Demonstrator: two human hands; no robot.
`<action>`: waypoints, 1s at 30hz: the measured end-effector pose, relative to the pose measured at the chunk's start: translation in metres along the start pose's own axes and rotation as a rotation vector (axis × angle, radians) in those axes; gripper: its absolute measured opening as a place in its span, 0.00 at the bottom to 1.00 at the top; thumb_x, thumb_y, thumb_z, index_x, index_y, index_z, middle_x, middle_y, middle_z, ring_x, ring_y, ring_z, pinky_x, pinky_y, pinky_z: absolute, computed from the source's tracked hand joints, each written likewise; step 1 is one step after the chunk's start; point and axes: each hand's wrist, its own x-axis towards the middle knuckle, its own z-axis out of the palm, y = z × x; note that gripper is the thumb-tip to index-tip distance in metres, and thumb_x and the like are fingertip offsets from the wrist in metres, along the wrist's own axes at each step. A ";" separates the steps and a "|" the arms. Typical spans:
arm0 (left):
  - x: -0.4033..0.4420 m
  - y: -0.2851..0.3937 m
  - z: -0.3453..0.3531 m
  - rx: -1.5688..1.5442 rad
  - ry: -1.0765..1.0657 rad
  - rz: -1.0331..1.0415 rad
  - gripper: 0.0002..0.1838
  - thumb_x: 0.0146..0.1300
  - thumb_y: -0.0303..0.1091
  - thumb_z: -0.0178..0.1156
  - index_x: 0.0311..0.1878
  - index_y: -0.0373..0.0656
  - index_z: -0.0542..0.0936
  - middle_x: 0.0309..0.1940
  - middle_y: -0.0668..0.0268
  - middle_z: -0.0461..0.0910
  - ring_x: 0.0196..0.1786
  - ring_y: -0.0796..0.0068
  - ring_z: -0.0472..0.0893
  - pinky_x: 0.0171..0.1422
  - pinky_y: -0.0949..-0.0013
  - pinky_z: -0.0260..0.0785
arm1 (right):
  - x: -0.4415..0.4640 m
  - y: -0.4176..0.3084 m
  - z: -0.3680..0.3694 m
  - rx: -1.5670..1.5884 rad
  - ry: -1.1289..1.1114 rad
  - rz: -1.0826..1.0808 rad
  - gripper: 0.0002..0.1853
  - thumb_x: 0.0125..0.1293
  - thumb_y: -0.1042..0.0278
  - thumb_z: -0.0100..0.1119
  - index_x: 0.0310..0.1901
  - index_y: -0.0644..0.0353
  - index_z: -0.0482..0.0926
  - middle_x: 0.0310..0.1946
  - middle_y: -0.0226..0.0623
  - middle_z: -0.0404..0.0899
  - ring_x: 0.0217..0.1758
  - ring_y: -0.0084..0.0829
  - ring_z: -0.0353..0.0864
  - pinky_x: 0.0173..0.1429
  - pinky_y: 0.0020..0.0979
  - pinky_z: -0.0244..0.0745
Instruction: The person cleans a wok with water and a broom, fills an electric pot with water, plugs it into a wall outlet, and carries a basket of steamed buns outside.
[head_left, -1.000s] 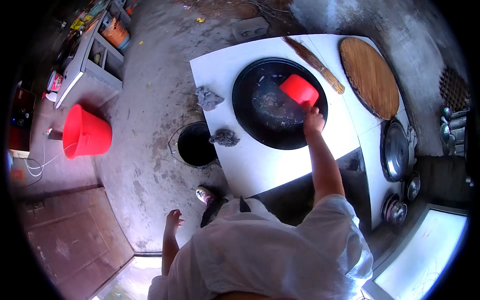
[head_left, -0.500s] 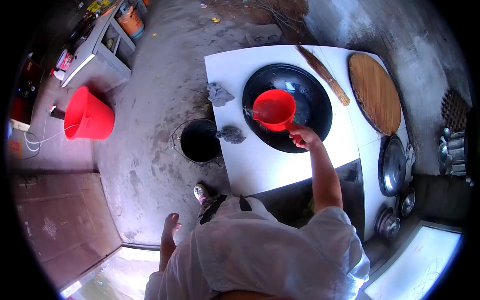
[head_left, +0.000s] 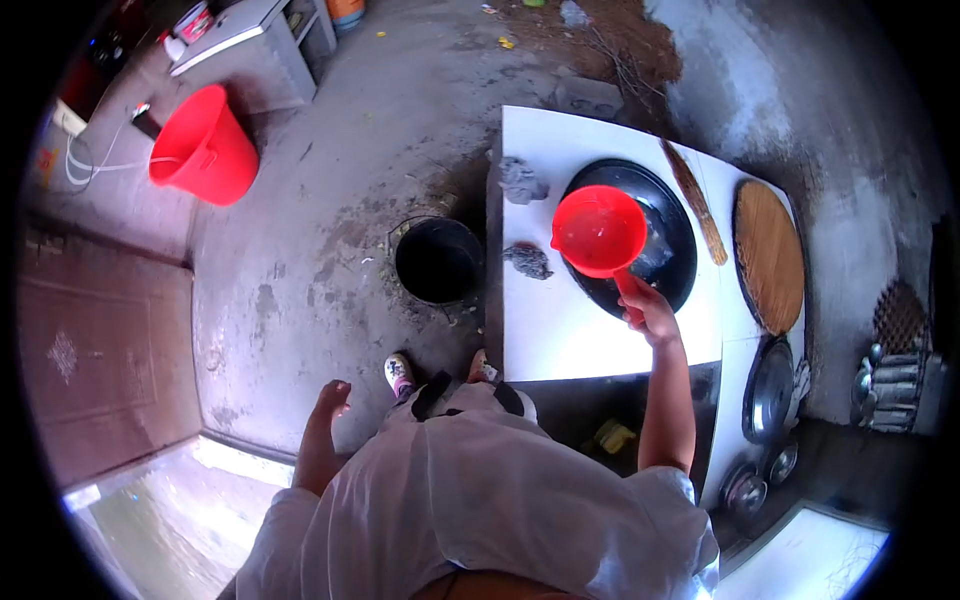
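My right hand (head_left: 652, 312) is closed round the handle of a red plastic water dipper (head_left: 598, 232). The dipper's bowl is over the left part of a dark wok (head_left: 677, 232) set into the white stove top, hiding some of it. Some liquid seems to lie in the bowl. My left hand (head_left: 333, 398) hangs at my side, holding nothing, its fingers loosely apart. Two crumpled grey cloths or scourers, a paler one (head_left: 523, 180) and a darker one (head_left: 528, 261), lie left of the wok.
A straw brush (head_left: 694, 200) and a round wooden board (head_left: 770, 255) lie right of the wok. Metal lids (head_left: 769, 392) are nearer me. A black bucket (head_left: 438, 262) stands on the floor beside the white stove top (head_left: 610, 350). Farther left is a red bucket (head_left: 212, 150).
My view has shifted, so the stove sits farther right. The dipper is still in my right hand above the wok, its bowl now more toward the wok's left side. Both feet now show.
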 end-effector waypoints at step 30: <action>0.081 -0.147 -0.072 0.310 -0.103 0.282 0.15 0.56 0.36 0.52 0.43 0.37 0.70 0.36 0.54 0.73 0.26 0.62 0.77 0.28 0.64 0.70 | -0.009 0.063 0.187 -1.543 0.637 -0.884 0.30 0.48 0.78 0.49 0.56 0.48 0.62 0.35 0.39 0.69 0.36 0.40 0.73 0.33 0.35 0.74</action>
